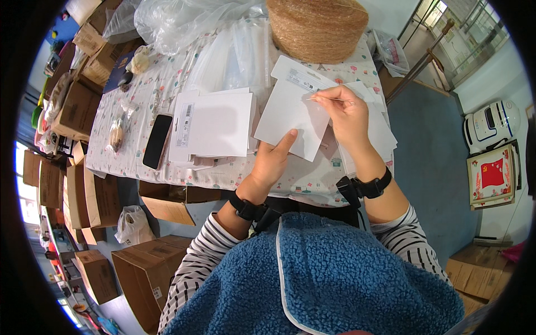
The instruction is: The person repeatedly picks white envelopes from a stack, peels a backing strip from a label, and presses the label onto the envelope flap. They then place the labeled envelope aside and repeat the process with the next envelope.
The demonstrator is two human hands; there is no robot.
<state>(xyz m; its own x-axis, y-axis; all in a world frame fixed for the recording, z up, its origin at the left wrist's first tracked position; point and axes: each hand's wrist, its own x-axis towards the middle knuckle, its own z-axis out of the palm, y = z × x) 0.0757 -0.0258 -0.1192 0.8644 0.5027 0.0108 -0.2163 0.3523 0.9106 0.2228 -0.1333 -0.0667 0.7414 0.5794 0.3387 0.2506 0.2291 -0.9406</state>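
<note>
My left hand (270,165) grips a white card (290,120) by its near edge, thumb on top and the other fingers beneath. The card is tilted and has a hang-tab shape and a printed label at its far end. Over the card's right side, my right hand (349,118) pinches a thin, needle-like piece (314,99), too fine to make out fully. To the left lies a stack of similar white cards (223,125). More white cards (375,120) are spread on the right, partly hidden behind my right wrist.
A black phone (157,142) lies left of the stack on the patterned tablecloth (223,176). Clear plastic bags (237,58) and a large cone of brown fibre (318,28) stand at the back. Cardboard boxes (148,268) crowd the floor on the left.
</note>
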